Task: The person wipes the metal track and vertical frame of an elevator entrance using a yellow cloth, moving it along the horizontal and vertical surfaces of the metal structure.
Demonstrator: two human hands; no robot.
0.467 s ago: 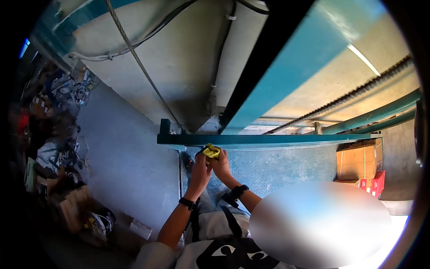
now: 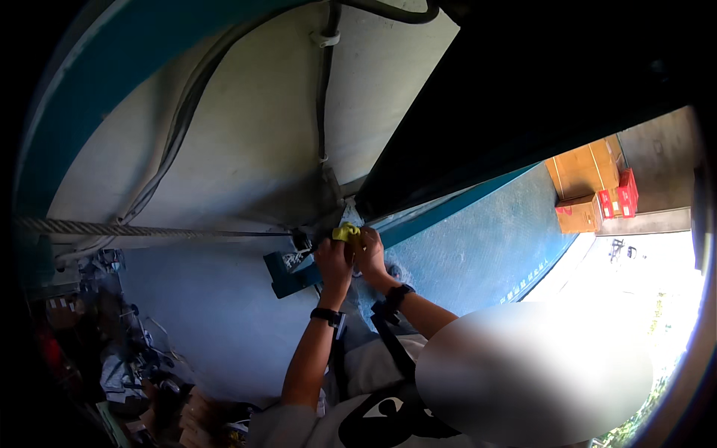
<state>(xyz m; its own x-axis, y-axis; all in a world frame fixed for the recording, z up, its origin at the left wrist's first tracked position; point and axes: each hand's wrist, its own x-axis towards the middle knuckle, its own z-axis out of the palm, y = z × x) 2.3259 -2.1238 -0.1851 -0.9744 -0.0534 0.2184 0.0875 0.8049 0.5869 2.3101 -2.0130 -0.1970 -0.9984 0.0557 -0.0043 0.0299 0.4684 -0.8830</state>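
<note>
Cloth (image 2: 346, 232), yellow and bunched, sits pinched between the left hand (image 2: 334, 261) and right hand (image 2: 370, 254), above or beside the teal beam (image 2: 441, 213). Two-handed handling looks like the present step; any next move likely calls for minding the nearby cable (image 2: 149, 230).

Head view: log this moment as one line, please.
left hand: holding crumpled yellow item | right hand: holding same item | close by: teal beam, steel cable | farther right: cardboard boxes, red carton
</note>
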